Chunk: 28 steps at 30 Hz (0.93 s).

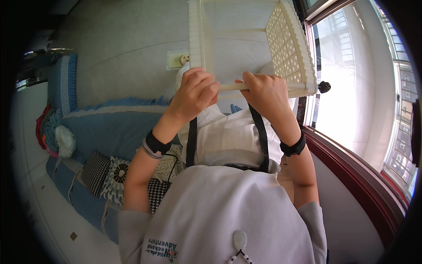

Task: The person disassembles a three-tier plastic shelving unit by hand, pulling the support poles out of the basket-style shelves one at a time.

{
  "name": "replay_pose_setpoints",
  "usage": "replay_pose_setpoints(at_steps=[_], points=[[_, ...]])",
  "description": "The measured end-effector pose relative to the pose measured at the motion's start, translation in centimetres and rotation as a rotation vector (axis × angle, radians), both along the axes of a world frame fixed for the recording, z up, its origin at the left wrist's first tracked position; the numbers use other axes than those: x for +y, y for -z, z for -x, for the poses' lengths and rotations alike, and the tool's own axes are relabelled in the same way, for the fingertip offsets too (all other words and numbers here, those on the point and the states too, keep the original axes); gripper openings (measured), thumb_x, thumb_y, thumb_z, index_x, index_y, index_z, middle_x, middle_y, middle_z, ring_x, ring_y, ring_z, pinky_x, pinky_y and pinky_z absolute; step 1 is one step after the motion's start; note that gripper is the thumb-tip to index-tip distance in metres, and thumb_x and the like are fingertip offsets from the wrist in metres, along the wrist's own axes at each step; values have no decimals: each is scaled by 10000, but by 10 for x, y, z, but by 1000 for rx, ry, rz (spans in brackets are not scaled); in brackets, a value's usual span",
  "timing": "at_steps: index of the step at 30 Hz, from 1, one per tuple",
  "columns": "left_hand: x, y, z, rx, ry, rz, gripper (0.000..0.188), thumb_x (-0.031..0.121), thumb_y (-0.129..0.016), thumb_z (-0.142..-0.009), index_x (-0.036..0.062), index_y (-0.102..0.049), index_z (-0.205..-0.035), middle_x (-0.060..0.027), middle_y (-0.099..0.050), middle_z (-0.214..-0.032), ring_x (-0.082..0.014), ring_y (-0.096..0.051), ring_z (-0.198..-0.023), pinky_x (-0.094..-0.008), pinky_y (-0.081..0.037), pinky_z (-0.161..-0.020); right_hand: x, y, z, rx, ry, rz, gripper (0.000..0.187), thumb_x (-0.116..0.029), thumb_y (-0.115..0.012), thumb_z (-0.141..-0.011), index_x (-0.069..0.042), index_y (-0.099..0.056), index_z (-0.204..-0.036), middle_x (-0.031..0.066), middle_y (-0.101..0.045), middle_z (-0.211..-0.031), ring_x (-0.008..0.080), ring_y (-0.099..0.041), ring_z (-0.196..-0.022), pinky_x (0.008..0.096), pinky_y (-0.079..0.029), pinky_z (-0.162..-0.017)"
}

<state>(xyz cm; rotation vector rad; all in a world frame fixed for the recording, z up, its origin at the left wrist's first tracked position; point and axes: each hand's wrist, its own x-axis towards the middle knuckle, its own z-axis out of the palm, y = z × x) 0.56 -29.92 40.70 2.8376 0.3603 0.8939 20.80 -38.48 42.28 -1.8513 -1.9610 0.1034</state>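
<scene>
A cream plastic rack stands in front of me, with a star-patterned lattice panel on its right and a scallop-edged panel on its left. Across its near side runs a cream rod. My right hand is closed around this rod toward the right panel. At the rod's left end, by the near corner of the left panel, the fingers of my left hand are curled on it; they hide the joint there. A black caster wheel sticks out beyond the right panel.
A window with a dark red frame borders the right side. To the left is a sofa with a blue cover, bearing patterned cushions and a bundle of cloth and a white bag. Grey floor tiles lie beyond.
</scene>
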Motion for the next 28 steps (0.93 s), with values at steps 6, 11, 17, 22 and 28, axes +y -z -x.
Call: replay_pose_setpoints(at_steps=[6, 11, 17, 22, 28], points=[[-26, 17, 12, 33, -18, 62, 444, -38, -714, -604, 65, -527, -993, -62, -586, -945, -248, -553, -965, -446, -443, -906, -9, 7, 7, -50, -103, 175, 231, -266, -709, -753, -93, -580, -671, 75, -571, -528, 278, -595, -492, 368, -455, -456], [-40, 30, 23, 71, -67, 149, 393, -25, -703, -642, 63, -524, -981, -69, -591, -940, -253, -557, -955, -449, -422, -917, -7, 25, 21, -71, -175, 367, 150, -247, -685, -738, -117, -642, -675, 53, -640, -633, 244, -657, -589, 344, -484, -500], [-51, 20, 14, 149, -107, 177, 327, -5, -667, -691, 63, -518, -974, -67, -590, -905, -277, -555, -1053, -526, -363, -980, 2, 41, 25, -69, -217, 359, 239, -295, -661, -786, -105, -613, -650, 74, -607, -576, 267, -612, -507, 363, -456, -457], [-59, 12, 14, 248, -225, 157, 286, -15, -634, -701, 48, -533, -960, -75, -577, -902, -305, -510, -1172, -640, -248, -1058, -5, 49, 28, -87, -179, 240, 288, -310, -627, -852, -115, -609, -640, 51, -582, -527, 241, -599, -469, 344, -451, -446], [-49, 8, 39, 314, -186, 266, 274, -32, -605, -688, 34, -545, -946, -83, -559, -880, -320, -487, -1207, -680, -202, -1063, -3, 44, -4, -11, -213, -1, 265, -278, -658, -861, -118, -588, -662, 15, -548, -466, 213, -579, -420, 315, -445, -419]])
